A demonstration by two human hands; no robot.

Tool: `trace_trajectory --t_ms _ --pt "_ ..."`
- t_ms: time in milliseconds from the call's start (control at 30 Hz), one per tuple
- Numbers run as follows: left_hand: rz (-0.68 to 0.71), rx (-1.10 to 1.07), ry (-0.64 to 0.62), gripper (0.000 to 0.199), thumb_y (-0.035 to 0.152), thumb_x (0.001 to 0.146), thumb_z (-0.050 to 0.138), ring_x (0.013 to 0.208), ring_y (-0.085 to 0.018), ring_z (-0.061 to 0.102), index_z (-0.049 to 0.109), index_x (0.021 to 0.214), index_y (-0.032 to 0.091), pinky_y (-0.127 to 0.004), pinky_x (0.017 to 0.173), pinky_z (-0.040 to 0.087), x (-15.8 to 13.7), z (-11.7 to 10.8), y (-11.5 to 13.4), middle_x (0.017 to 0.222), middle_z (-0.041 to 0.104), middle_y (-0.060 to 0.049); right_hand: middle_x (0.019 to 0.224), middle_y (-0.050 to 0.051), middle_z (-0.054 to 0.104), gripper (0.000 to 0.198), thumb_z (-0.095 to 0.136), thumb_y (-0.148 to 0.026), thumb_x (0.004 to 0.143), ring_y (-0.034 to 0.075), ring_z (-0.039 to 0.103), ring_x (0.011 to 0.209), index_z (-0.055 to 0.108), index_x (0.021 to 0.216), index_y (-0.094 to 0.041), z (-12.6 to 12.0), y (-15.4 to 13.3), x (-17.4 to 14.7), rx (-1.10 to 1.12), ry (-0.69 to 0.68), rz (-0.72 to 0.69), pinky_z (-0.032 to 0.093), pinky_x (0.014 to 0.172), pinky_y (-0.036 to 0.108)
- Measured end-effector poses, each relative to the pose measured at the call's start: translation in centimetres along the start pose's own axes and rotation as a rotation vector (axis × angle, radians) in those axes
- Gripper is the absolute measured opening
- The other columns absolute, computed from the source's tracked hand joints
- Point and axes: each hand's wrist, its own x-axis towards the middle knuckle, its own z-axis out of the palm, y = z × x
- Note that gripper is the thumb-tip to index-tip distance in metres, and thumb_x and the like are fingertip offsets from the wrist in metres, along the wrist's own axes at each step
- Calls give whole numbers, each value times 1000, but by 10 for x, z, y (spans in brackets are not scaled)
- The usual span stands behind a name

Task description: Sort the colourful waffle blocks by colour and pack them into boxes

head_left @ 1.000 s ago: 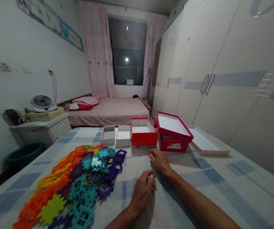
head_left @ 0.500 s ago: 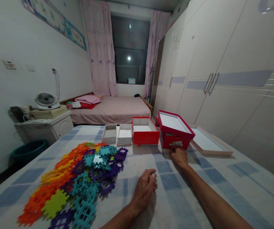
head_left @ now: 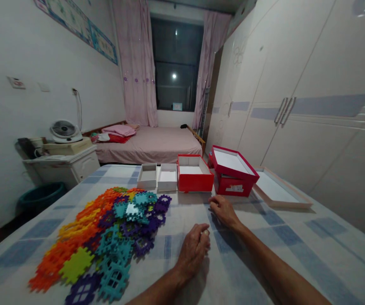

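Toy pieces [head_left: 111, 250] lie heaped on the tablecloth [head_left: 179, 212], left of the curled left hand [head_left: 194, 245]; whether it grips anything, I cannot tell. Apart from it, the right hand [head_left: 223, 210], unclenched, is near the dark red box [head_left: 224, 185].

The bare left forearm [head_left: 161, 288] and bare right forearm [head_left: 271, 256] taper to slim wrists [head_left: 238, 226], the left hand [head_left: 192, 249] and right hand [head_left: 225, 210] ungloved.

The left hand [head_left: 192, 249] is loosely curled. Ahead of it and rightward, the right hand [head_left: 224, 211] bends slightly, palm down.
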Motion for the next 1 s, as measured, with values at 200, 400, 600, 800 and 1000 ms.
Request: trace_trajectory --t_ms 200,400,600,800,1000 --pt "167 182 -48 33 30 89 39 89 -18 60 61 111 21 -28 75 49 -22 -24 50 106 60 -7 112 9 59 32 45 -23 77 18 55 103 60 105 -16 32 -37 2 137 -91 -194 41 93 33" --pt "355 871 218 58 40 81 56 128 -29 37 41 136 26 -46 107 27 -92 -121 45 138 44 -10 116 11 57 37 41 -27 81 21 51 109 56 114 -17 49 -42 -22 126 -74 -211 39 95 38" --pt "170 1329 492 102 53 64 68 137 -39 14 14 146 24 -61 107 15 -146 -177 -13 152 15 -13 120 9 56 36 39 -27 83 20 49 113 56 114 -18 52 -51 -37 38 -54 -229 36 97 37" --pt "88 1209 406 99 39 69 67 139 -35 10 9 147 20 -52 107 26 -122 -162 -17 154 8 -14 120 10 56 35 40 -25 83 20 49 112 57 112 -17 50 -54 -36 2 -55 -238 35 97 37" --pt "169 1134 212 80 34 77 60 140 -34 7 20 145 21 -52 108 24 -90 -135 -14 154 12 -11 120 10 56 32 41 -24 84 21 49 112 59 110 -19 50 -55 -37 -28 -56 -254 35 97 37"
